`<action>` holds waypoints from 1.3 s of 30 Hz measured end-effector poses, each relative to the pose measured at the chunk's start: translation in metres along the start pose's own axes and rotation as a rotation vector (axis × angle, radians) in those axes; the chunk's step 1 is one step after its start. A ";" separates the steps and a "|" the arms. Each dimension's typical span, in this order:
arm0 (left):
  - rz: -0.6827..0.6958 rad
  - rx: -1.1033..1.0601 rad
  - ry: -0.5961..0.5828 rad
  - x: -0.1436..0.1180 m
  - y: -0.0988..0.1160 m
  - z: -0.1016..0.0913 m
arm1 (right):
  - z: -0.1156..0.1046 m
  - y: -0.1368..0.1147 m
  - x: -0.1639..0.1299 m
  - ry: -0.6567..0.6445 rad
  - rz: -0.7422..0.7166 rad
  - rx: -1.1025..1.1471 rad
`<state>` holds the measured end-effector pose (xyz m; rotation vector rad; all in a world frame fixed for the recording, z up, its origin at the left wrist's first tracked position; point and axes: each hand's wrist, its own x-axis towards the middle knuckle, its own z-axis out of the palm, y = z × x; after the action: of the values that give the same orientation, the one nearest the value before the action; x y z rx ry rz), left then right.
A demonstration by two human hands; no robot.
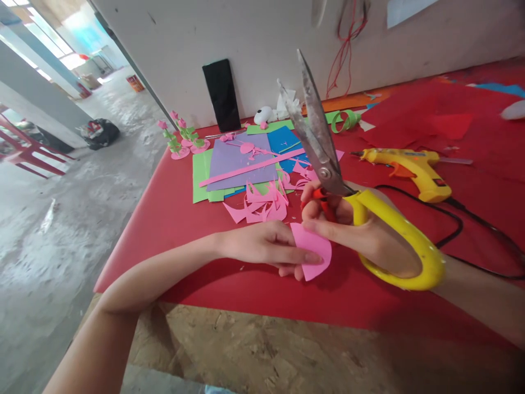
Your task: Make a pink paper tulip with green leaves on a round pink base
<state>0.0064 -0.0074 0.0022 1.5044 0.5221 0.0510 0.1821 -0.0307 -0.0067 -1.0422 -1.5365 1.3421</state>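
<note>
My left hand (266, 246) pinches a pink paper piece (318, 246) with a rounded right edge, just above the red tabletop. Around my right hand (361, 230) sits the yellow handle of the scissors (324, 156). Their grey, smeared blades point up and away, spread slightly apart, and a red part shows among my fingers. The thumb of that hand touches the upper edge of the pink paper. Beyond my hands lie curved pink paper scraps (266, 202), and behind these a long pink strip (250, 168) crosses a purple sheet (229, 158).
A yellow glue gun (410, 164) with a black cord lies at right. Small pink-and-green paper flowers (180, 137) stand at the table's back left corner. A black phone-like slab (222, 96) leans on the white wall. Red sheets (414, 115) cover the back right.
</note>
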 end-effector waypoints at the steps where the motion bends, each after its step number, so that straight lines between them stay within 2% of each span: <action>1: 0.016 0.033 0.025 0.000 -0.001 0.001 | 0.000 -0.001 0.000 0.000 -0.003 0.008; 5: 0.067 0.138 0.155 0.000 -0.003 0.004 | -0.004 -0.006 0.000 -0.011 0.015 -0.023; 10: 0.162 0.130 0.333 0.000 -0.005 0.006 | -0.006 -0.010 0.000 0.028 0.027 0.018; 13: 0.188 0.136 0.368 0.000 -0.005 0.008 | -0.004 -0.014 -0.003 0.065 0.059 0.071; 16: 0.158 0.159 0.393 0.000 -0.006 0.009 | -0.001 -0.018 -0.006 0.106 0.066 0.056; 19: 0.107 0.128 0.374 -0.001 -0.008 0.008 | -0.001 -0.019 -0.005 0.150 0.034 0.028; 21: 0.060 0.120 0.311 -0.001 -0.011 0.004 | -0.003 -0.016 -0.003 0.169 0.018 0.084; 24: 0.003 0.137 0.100 0.000 -0.016 -0.004 | -0.008 -0.009 0.001 0.152 -0.065 0.080; 26: 0.031 0.067 -0.085 0.001 -0.018 -0.009 | -0.011 -0.004 0.002 0.151 -0.124 0.023; 28: 0.084 -0.065 -0.180 0.003 -0.020 -0.010 | -0.011 -0.001 0.002 0.153 -0.169 -0.002; 30: 0.119 -0.169 -0.124 0.005 -0.021 -0.009 | -0.010 0.000 0.002 0.133 -0.187 0.008; 33: 0.140 -0.261 0.065 0.008 -0.022 -0.004 | -0.007 0.002 0.001 0.125 -0.197 0.028; 39: 0.123 -0.347 0.149 0.007 -0.017 0.001 | -0.004 0.003 0.003 0.177 -0.218 0.009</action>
<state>0.0080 -0.0076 -0.0157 1.1954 0.5099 0.3350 0.1858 -0.0266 -0.0094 -0.9324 -1.4635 1.0772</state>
